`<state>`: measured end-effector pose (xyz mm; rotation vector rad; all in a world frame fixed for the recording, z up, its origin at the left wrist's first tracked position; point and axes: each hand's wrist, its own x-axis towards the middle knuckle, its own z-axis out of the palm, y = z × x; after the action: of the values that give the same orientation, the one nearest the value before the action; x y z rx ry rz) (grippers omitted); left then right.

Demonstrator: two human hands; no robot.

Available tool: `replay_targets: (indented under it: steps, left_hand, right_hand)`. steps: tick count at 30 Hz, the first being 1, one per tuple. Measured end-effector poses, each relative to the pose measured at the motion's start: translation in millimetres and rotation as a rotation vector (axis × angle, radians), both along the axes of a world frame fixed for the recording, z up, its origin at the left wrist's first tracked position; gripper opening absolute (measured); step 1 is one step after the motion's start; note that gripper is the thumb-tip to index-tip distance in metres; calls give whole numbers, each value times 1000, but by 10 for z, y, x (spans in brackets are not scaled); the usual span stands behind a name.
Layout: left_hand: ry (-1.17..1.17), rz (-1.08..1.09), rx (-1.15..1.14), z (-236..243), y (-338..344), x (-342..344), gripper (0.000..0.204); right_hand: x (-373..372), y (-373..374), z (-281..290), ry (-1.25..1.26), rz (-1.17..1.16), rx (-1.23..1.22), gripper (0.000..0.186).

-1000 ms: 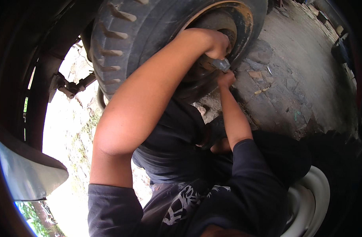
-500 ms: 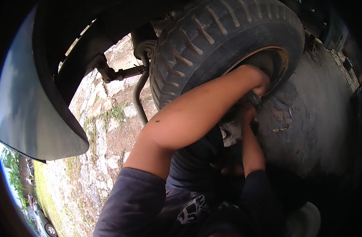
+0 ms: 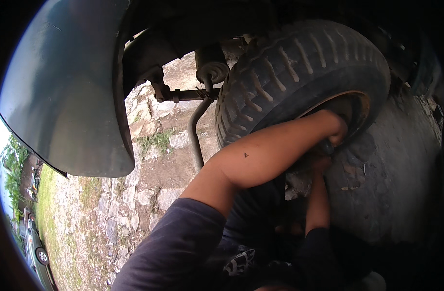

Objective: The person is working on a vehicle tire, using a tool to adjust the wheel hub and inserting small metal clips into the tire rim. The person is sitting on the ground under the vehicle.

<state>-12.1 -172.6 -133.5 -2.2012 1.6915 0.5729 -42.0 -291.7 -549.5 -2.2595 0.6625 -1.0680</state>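
A large tyre (image 3: pixel 299 72) with deep tread blocks stands under the vehicle, its rusty-edged wheel rim (image 3: pixel 365 104) facing right. My left arm reaches across the tyre's lower side. At the rim's opening my left hand (image 3: pixel 337 130) bends down, its fingers curled against a dark cylindrical thing (image 3: pixel 325 147) whose far end is hidden. Just below, my right hand (image 3: pixel 321 163) is closed in shadow, close under that dark thing. What its fingers grip cannot be made out.
A green-grey body panel (image 3: pixel 71 92) hangs at the left. A bent pipe (image 3: pixel 195 136) runs down from a dark canister (image 3: pixel 212 65) beside the tyre. Cracked stone paving (image 3: pixel 149 140) lies beneath. A parked car (image 3: pixel 37 250) stands far left.
My view has shifted, so the tyre, panel and both arms sit further right and lower. Both hands stay at the wheel rim, with the dark cylindrical thing still between them.
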Motion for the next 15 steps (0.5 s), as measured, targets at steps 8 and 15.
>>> replay_targets:
  steps: [8,15]
  left_hand:
    - [60,15,-66,-10,-32,48,50]
    - [53,118,27,-142,298,272,43]
  right_hand:
    - [68,364,-248,-161,-179,115,38]
    - [198,648,210,72,-33,117,30]
